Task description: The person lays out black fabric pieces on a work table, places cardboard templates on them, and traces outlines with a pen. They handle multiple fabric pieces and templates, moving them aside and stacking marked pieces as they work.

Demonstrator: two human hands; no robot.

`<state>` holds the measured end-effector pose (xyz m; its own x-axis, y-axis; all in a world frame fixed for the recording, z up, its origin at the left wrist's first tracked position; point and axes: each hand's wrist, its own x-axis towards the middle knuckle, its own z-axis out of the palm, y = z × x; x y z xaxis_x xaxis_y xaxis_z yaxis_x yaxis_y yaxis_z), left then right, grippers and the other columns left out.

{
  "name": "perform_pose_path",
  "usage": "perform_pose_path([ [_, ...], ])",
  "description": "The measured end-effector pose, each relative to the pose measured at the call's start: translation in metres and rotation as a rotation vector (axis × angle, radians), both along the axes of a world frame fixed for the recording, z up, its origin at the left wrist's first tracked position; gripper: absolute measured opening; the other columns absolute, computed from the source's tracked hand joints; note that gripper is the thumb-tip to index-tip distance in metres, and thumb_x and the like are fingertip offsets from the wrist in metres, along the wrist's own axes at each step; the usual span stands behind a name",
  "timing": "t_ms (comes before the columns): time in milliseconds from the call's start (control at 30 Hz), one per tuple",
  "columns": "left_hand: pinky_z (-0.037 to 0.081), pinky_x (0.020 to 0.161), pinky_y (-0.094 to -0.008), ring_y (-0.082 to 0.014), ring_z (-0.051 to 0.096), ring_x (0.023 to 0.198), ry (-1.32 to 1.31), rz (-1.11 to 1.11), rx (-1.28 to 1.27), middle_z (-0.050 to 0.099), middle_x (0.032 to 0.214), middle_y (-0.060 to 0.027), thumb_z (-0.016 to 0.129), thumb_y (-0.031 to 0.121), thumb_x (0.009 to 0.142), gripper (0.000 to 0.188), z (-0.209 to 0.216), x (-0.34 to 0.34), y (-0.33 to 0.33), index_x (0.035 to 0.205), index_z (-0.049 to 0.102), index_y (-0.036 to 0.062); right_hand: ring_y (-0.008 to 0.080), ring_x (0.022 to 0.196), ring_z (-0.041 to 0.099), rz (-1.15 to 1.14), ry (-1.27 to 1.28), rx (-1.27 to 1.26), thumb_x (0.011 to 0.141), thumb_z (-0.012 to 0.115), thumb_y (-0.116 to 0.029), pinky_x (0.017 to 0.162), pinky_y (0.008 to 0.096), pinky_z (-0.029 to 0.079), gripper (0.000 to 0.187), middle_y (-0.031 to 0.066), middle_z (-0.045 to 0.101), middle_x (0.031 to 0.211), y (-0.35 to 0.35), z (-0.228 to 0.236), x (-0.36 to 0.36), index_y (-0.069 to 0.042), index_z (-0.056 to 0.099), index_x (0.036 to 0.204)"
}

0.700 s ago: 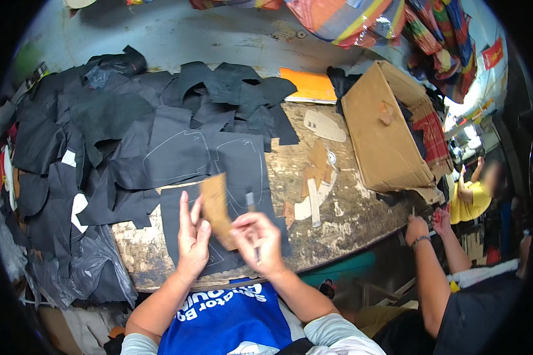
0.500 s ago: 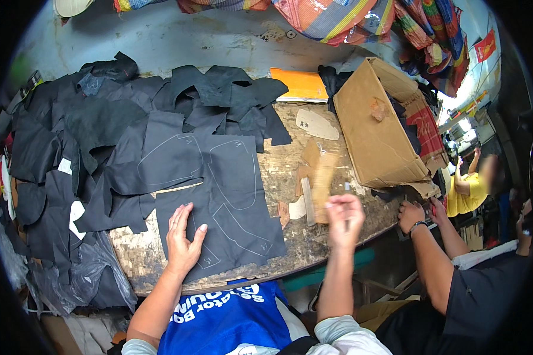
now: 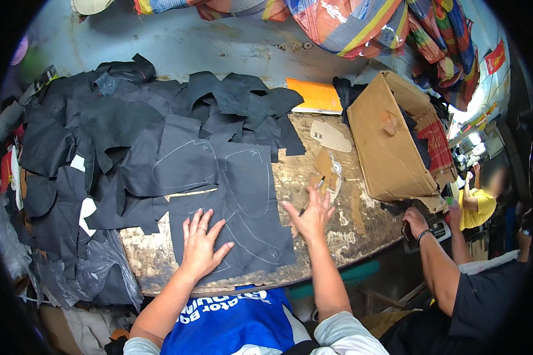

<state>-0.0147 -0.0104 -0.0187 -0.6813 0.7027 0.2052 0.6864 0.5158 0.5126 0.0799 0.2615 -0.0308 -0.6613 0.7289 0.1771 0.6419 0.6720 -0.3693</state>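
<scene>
"What's at far left?"
"A heap of black leather-like pieces (image 3: 121,124)."
"And the left hand (image 3: 202,248)?"
"Fingers spread, gripping nothing, resting on a black sheet (image 3: 247,177) with pale outlines, on the worn wooden table (image 3: 141,260)."
"The right hand (image 3: 315,216)?"
"Loosely spread, a slim pen (image 3: 321,181) tucked among its fingers, near a tan pattern piece (image 3: 357,213)."
"Beyond?"
"An open cardboard box (image 3: 385,142)."

Large white lettering is borne by the bright-blue cloth garment (image 3: 234,332). Small chalk characters are written on the flat black leather-like sheets (image 3: 247,177), dark ones on the rounded cream flat piece (image 3: 331,138); pale script is printed on the brown cardboard box's (image 3: 388,142) red panel (image 3: 434,151).
</scene>
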Motion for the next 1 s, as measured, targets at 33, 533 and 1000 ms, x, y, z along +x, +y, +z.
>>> perform_pose_path([
  [33,0.019,0.108,-0.0553,-0.0373,0.030,0.133,0.001,-0.001,-0.003,0.043,0.137,-0.0192,0.073,0.038,0.073,0.055,0.000,0.000,0.000,0.119,0.061,0.0095,0.0411,0.136,0.027,0.033,-0.003,0.062,0.071,0.073,-0.054,0.107,0.0645,0.015,0.072,0.0183,0.044,0.140,0.011,0.000,0.001,-0.011,0.053,0.125],
  [533,0.017,0.108,-0.0587,-0.0377,0.028,0.136,-0.029,-0.023,-0.068,0.038,0.142,-0.0199,0.067,0.043,0.080,0.057,0.000,0.002,-0.002,0.126,0.057,0.0109,0.0395,0.081,0.063,-0.138,0.282,0.244,0.087,0.060,-0.025,0.086,0.0466,0.044,0.024,0.0221,0.065,0.079,0.139,0.007,-0.049,-0.007,0.063,0.102],
  [1000,0.015,0.104,-0.0629,-0.0335,0.034,0.132,-0.096,0.054,-0.076,0.044,0.138,-0.0108,0.071,0.045,0.075,0.049,0.005,0.001,0.000,0.115,0.064,0.0166,0.0386,0.088,0.064,0.142,-0.192,0.309,0.075,0.070,-0.015,0.078,0.0457,0.050,0.030,0.0252,0.066,0.087,0.227,0.021,-0.141,-0.001,0.063,0.100],
])
